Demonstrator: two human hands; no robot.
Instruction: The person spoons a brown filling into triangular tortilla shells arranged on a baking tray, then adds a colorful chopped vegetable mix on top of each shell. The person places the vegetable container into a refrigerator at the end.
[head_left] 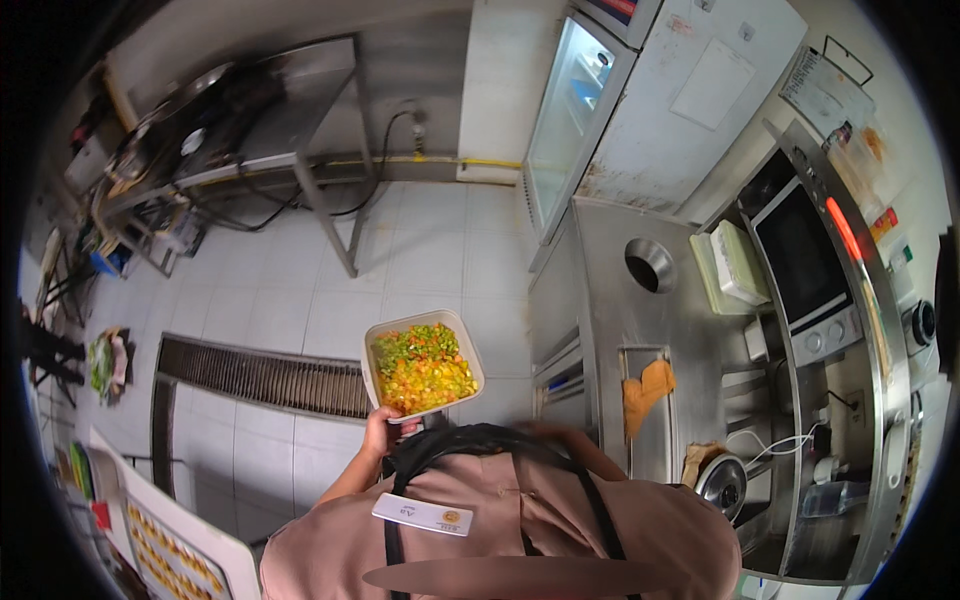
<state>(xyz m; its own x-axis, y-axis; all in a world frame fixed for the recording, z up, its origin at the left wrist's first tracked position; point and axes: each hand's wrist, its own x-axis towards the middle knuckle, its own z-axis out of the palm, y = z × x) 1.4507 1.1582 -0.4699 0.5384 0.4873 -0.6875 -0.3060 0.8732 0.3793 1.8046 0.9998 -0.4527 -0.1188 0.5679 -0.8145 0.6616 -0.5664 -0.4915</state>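
My left hand (383, 432) grips the near left corner of a pale square plastic container (471, 342), its fingers closed on the rim. Finely diced vegetables (425, 368) fill the container, green and orange on the far side, mostly yellow on the near side. It is held out in front of my body, above the floor. On the other side my right forearm (597, 457) reaches forward close to the steel counter. The fingers of my right hand are dark and blurred, so what they do does not show. A dark apron with straps covers my front.
To the right, a steel counter (610, 300) carries a round opening (650, 265), an orange cloth (650, 390), a lidded pot (722, 485) and a microwave (805, 255). A glass-door fridge (575, 110) stands ahead. A floor drain grate (265, 375) and a steel table (300, 110) lie left.
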